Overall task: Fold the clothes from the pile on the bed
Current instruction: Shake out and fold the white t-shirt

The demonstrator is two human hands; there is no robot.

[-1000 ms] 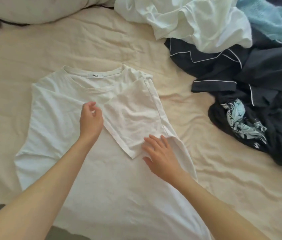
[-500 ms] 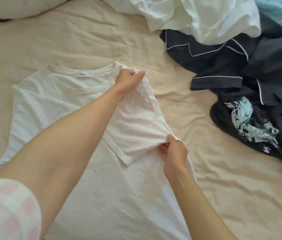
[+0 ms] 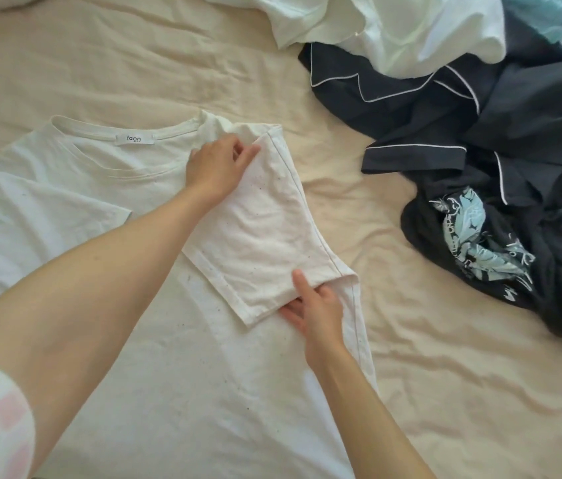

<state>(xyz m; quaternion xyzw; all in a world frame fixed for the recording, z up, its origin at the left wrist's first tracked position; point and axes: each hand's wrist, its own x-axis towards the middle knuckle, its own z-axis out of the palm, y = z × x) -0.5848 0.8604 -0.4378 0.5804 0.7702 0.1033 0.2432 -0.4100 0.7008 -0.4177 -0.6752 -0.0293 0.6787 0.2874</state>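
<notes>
The white T-shirt (image 3: 176,340) lay spread flat on the cream bedsheet (image 3: 134,63), its right sleeve (image 3: 262,243) folded inward over the chest. The left hand (image 3: 217,167) pinched the sleeve's top edge near the collar; the right hand (image 3: 317,312) gripped its lower corner. The pile of clothes (image 3: 479,133) sat well apart, upper right.

bedroom: cream bedsheet (image 3: 134,63), clothes pile (image 3: 479,150)
</notes>
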